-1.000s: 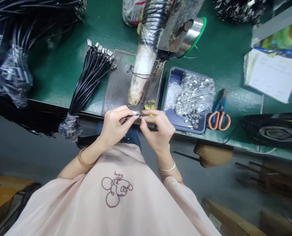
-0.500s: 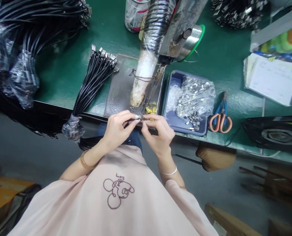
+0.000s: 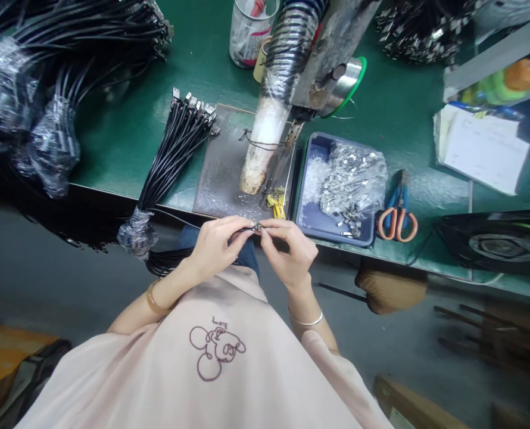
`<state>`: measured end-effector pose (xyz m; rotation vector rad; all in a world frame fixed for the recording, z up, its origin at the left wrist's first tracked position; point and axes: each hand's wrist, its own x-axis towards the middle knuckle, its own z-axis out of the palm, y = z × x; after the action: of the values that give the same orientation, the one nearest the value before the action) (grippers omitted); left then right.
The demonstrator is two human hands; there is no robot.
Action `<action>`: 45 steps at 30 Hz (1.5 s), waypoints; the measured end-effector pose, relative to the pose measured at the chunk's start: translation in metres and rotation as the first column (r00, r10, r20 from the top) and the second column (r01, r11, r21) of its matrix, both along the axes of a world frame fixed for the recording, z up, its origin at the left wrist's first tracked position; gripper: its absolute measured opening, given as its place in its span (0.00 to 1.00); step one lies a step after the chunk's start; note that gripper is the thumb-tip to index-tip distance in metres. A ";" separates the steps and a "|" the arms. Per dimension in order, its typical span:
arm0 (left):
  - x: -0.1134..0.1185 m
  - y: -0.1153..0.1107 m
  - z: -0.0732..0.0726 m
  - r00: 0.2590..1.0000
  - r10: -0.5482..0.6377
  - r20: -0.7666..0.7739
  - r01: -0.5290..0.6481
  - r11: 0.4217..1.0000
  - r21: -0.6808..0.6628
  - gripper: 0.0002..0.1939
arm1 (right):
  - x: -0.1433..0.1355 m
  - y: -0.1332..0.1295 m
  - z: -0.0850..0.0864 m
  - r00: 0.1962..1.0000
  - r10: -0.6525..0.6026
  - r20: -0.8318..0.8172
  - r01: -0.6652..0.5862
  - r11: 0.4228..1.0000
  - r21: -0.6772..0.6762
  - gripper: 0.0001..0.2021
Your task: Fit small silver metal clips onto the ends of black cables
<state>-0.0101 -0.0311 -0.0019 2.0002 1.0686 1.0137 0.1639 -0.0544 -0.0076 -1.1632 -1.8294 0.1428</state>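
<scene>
My feed shows the left hand (image 3: 218,245) and right hand (image 3: 290,250) pinching a small metallic part (image 3: 256,227), too small to identify, at the front edge of the workbench (image 3: 408,113). I note the blue tray (image 3: 308,217) containing translucent bits (image 3: 315,177), a plastic bag (image 3: 354,173) of metal connectors and loose connectors (image 3: 351,221); the jar (image 3: 247,46) contains white pieces and a red tool (image 3: 258,8). Workbench surface extends between the pliers (image 3: 394,221) and papers (image 3: 483,146).

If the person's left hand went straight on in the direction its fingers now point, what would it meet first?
Probably the bare right hand, opposite the bare left hand; a tiny dark and silvery piece sits between them, though depth is unclear.
</scene>
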 end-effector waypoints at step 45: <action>-0.158 -0.004 -0.023 0.806 0.592 0.009 -0.483 0.667 -0.568 0.14 | 0.021 -0.026 -0.018 0.913 -0.249 -0.324 0.266 0.964 0.010 0.06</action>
<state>-0.1677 -0.0355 -0.0244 1.1047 1.6761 1.0104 0.1846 -0.0806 -0.0258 -1.2524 -1.3744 0.1214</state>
